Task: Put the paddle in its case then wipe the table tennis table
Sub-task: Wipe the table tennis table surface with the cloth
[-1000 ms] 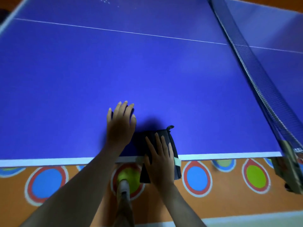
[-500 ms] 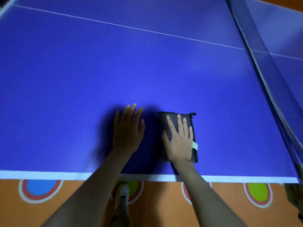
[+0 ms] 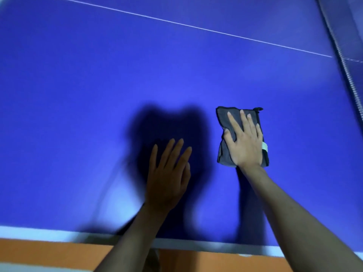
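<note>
In the head view, a folded grey cloth (image 3: 227,122) is pressed flat on the blue table (image 3: 98,95) under the right hand (image 3: 244,142), with fingers straight and spread. Its long side points away from the near edge, toward the white line (image 3: 176,25).

The left hand (image 3: 169,173) is laid flat and empty just beside it, so the right hand is the one placed to push the cloth on; the paddle and its case are not seen.
</note>
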{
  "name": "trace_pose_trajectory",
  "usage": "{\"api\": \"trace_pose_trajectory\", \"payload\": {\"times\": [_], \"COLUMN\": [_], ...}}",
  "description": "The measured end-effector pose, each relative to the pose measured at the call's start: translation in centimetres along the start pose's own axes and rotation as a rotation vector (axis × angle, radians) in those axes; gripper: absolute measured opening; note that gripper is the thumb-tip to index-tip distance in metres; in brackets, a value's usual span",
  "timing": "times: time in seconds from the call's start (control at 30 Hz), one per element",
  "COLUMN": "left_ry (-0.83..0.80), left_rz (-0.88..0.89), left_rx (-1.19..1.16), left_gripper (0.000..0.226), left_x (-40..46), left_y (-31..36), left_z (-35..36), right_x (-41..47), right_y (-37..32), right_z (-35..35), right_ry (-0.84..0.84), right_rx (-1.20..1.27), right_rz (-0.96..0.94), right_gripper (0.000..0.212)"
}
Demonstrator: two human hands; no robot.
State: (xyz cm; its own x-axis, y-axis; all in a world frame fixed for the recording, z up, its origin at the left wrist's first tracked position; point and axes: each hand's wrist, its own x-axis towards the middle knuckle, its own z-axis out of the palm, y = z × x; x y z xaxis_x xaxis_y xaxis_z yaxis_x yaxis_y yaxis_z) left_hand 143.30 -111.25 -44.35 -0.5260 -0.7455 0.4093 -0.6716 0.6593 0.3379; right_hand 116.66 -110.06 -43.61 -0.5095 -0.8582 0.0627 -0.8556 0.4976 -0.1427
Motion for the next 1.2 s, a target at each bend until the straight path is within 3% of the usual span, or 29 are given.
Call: {"api": "trace_pose_trajectory", "payload": {"times": [0.27,0.43,0.63,0.87,1.2], "left_ry": [0.039,0.113,0.036,-0.008,-0.077], "left_rz": [0.068,-0.026,-0.081,-0.063,-0.034], "left_rx": [0.064,0.077,0.122,0.068,0.083], "left_gripper": [0.038,0.033,0.035,0.037,0.044], "left_x": [-0.1,-1.8,-3.8,-2.1,-1.1], "left_y": [0.1,2.7,7.7,9.9,10.7], "left_z": [-0.6,-2.8,-4.1,-0.7,4.0], "right_x": [-10.6,-21.6,-31.0,-25.0,-8.8], "right_y": [0.4,1.8,4.3,5.3,9.3], "right_z": [-0.3,-1.1,-2.5,-1.6,-1.0], "right_ry": [0.007,-0.021,-0.072,-0.008,0.064], "right_rx": [-0.018,-0.060,-0.054,-0.003,-0.049], "right_rz": [-0.004,-0.004,-0.035,0.094,0.141], "right_gripper": [0.062,0.063,0.064,0.065,0.064]}}
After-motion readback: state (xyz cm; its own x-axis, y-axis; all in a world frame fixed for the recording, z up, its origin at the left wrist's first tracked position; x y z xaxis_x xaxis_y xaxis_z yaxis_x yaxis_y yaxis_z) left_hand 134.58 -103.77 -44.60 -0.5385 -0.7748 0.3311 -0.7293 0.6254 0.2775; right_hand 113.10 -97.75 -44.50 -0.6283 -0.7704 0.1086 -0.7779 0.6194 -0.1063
